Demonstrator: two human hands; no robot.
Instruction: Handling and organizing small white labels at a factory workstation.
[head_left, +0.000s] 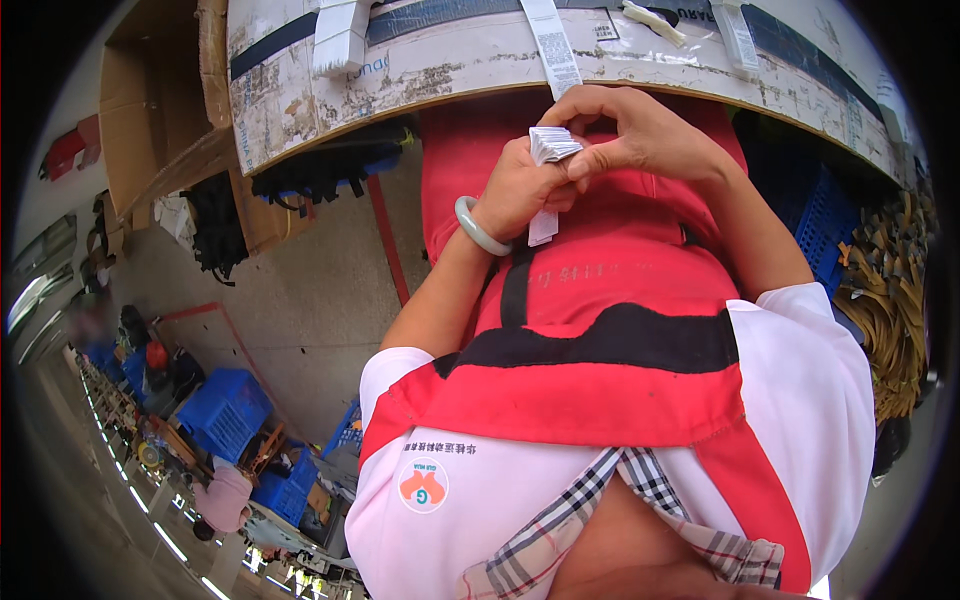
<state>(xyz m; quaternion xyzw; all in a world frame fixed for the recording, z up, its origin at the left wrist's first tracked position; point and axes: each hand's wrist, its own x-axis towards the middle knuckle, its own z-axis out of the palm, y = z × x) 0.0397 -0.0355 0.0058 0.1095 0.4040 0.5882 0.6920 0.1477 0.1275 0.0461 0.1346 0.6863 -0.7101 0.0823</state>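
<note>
In front of my red apron, just short of the table edge, my left hand (515, 188) is closed around a bundle of folded white labels (553, 145). The bundle's layered ends fan out above the thumb, and its lower end shows beneath the fist. My right hand (655, 135) meets it from the other side, with curled fingers and the thumb pressed against the bundle; some of its fingertips are hidden. Beyond both hands, a long printed white label strip (553, 45) lies over the table edge and runs down behind the right fingers. Whether it joins the bundle is hidden.
The worn, board-covered table (440, 75) also bears a white label stack (342, 38), another label bundle (735, 38) and a crumpled pale strip (655, 22). Cardboard boxes (150, 100) stand left. Blue crates (225, 410) and a person (222, 497) are farther off; brownish straps (885, 310) hang right.
</note>
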